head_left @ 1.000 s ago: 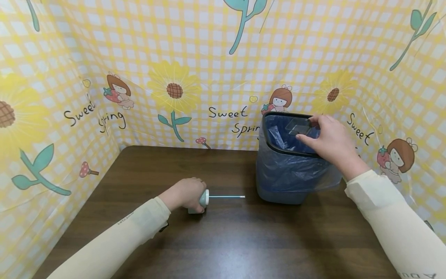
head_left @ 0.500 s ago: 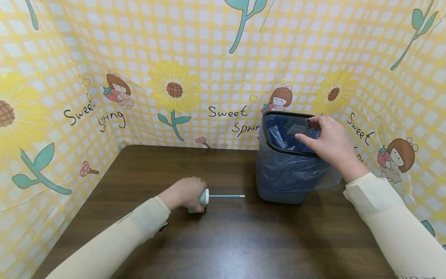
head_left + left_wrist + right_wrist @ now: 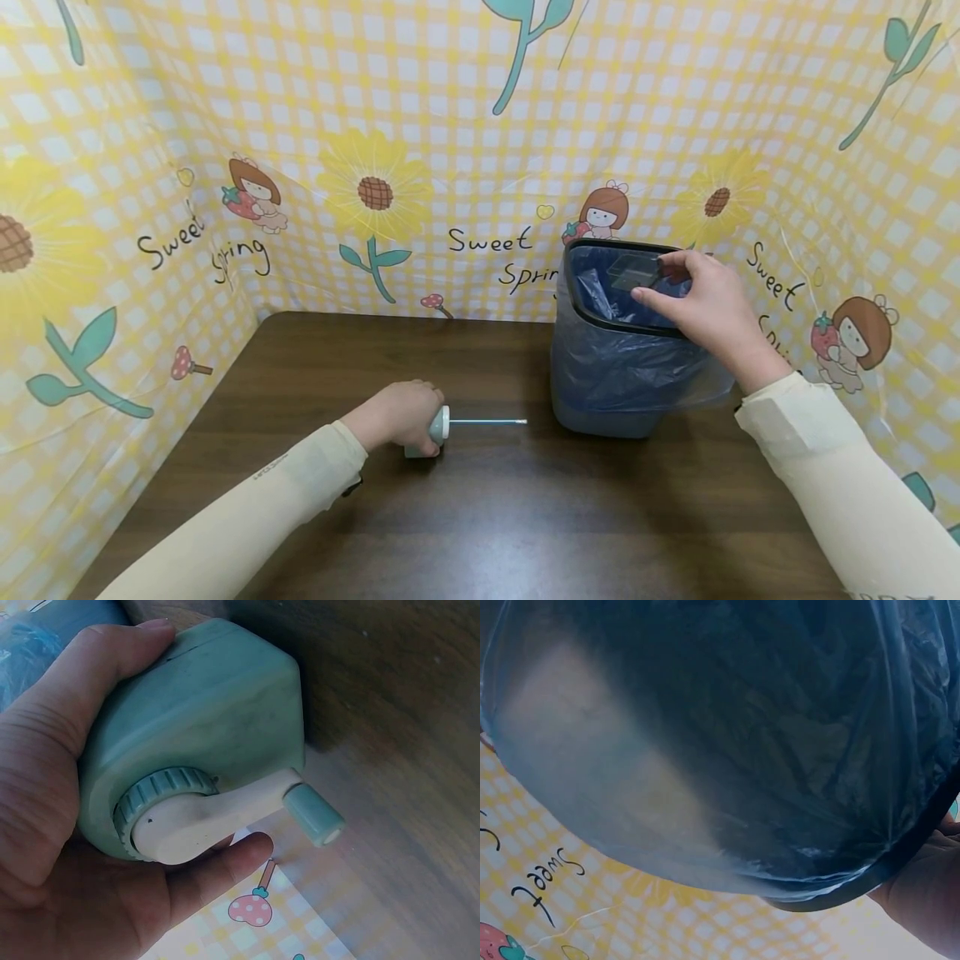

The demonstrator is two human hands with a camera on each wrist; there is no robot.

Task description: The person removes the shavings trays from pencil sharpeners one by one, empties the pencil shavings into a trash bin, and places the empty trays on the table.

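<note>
My left hand [image 3: 397,412] grips a pale green crank pencil sharpener [image 3: 225,697] on the table. Its white crank arm with a green knob faces the left wrist camera. From the sharpener's white front a thin light-blue pencil [image 3: 487,422] sticks out to the right. Over the mouth of a trash bin [image 3: 603,423], my right hand [image 3: 720,308] pinches a small clear plastic tray [image 3: 633,273] between thumb and fingers. The tray looks like a shavings drawer, and I cannot tell if anything is in it. In the right wrist view, the liner hides most of that hand.
A blue translucent liner [image 3: 630,362] hangs over the bin's black rim [image 3: 576,304]. Both stand at the back right of the dark wooden table [image 3: 480,508]. Behind and beside the table hangs a yellow checked cloth [image 3: 465,150] with printed flowers.
My right hand has shifted slightly left, and the clear tray with it, still over the bin. The left hand, sharpener and pencil look unmoved.
</note>
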